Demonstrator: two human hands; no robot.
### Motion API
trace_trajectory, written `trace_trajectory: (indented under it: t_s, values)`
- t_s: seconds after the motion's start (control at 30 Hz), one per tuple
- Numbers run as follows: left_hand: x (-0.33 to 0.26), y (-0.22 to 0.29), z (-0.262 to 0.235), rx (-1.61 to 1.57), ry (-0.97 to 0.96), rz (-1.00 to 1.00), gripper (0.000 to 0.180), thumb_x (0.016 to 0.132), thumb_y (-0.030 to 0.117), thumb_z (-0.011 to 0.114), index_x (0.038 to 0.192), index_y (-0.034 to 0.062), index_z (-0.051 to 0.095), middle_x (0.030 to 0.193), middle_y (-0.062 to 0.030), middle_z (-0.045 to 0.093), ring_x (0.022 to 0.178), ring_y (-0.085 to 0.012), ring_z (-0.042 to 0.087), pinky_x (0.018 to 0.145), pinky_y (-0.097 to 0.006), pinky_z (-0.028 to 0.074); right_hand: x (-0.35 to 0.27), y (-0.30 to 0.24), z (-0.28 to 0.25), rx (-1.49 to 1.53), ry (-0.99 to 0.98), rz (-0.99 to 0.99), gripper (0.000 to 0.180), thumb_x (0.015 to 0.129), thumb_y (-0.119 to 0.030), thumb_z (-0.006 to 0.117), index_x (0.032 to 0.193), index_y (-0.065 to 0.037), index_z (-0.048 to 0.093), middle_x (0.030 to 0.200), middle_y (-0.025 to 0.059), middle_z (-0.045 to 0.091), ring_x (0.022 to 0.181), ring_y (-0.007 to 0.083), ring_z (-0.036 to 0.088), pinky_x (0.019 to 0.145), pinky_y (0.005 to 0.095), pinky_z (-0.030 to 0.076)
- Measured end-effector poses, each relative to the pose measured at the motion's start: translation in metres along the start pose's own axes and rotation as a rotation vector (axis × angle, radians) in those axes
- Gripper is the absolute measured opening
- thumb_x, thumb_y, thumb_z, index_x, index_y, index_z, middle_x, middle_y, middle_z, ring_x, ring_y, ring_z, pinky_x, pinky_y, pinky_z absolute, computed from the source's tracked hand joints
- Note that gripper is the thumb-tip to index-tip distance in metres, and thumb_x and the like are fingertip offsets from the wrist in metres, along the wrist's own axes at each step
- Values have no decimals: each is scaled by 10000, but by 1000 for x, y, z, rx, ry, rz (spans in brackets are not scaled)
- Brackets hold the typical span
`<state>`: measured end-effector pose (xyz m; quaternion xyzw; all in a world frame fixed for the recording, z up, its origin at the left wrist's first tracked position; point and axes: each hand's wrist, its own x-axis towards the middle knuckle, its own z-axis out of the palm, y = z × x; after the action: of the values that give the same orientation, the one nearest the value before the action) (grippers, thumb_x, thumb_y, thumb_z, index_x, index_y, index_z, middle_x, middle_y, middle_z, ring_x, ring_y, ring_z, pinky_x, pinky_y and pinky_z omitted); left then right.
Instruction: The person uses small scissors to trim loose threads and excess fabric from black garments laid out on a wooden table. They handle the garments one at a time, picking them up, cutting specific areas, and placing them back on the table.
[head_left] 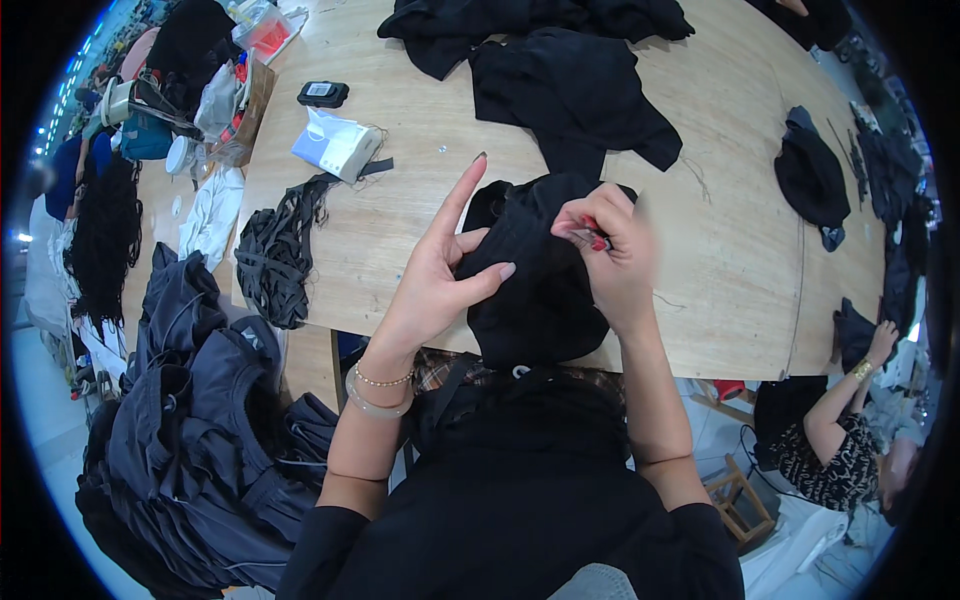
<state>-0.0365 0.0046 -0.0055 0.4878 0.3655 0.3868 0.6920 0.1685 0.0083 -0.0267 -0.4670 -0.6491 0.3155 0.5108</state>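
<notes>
A black garment (535,300) lies bunched at the table's near edge, in front of my body. My left hand (435,275) grips its left side: the thumb rests on the cloth, the index finger points up and away, and the other fingers curl at the fabric's edge. At the garment's upper right, my right hand (615,250) is closed around a small red-handled tool (597,242). Its working end is mostly hidden by my fingers, and its exact kind is unclear.
Beyond lie more black garments (570,90). To the left are a tissue pack (338,143), a small black device (323,94) and a heap of dark strips (280,250). Dark clothes (210,400) pile up at lower left. Another person's arm (840,405) reaches in from the right.
</notes>
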Motion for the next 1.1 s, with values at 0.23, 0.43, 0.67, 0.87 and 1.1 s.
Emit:
trace_trajectory:
  t_s: [0.23, 0.43, 0.67, 0.87, 1.1]
  values:
    - [5, -8, 8, 767, 274, 371, 589, 745, -44, 737, 1295, 96, 583, 1202, -77, 650, 1009, -175, 581, 858, -285, 461, 3, -17, 4, -56, -61, 54, 97, 841, 16, 695, 863, 33, 602, 748, 42, 470, 678, 131, 456, 613, 260, 369]
    - [10, -12, 25, 980, 472, 511, 138, 753, -10, 754, 870, 23, 691, 1049, -71, 666, 949, -237, 604, 787, -307, 479, 2, -21, 20, -44, -69, 108, 122, 846, 1, 698, 881, 23, 583, 771, 67, 493, 656, 166, 485, 599, 278, 396]
    - [13, -26, 15, 700, 508, 342, 57, 941, 36, 604, 910, -4, 578, 847, -147, 703, 792, -338, 698, 671, -381, 533, 7, -14, -2, 95, -33, 286, 275, 812, -156, 797, 908, -18, 579, 772, 51, 576, 724, 114, 553, 675, 252, 456]
    - [14, -23, 12, 751, 472, 323, 70, 988, 46, 542, 938, -2, 544, 871, -157, 718, 815, -308, 712, 671, -353, 534, 2, -10, -8, -301, -148, 49, 279, 746, -223, 815, 871, -41, 644, 770, 47, 603, 720, 199, 566, 623, 318, 454]
    - [12, -20, 9, 775, 457, 291, 92, 1005, 52, 510, 937, -4, 535, 906, -147, 737, 773, -198, 702, 664, -276, 503, 3, -6, 4, -336, -171, 2, 260, 726, -208, 817, 835, -48, 643, 767, 34, 605, 710, 213, 542, 605, 329, 439]
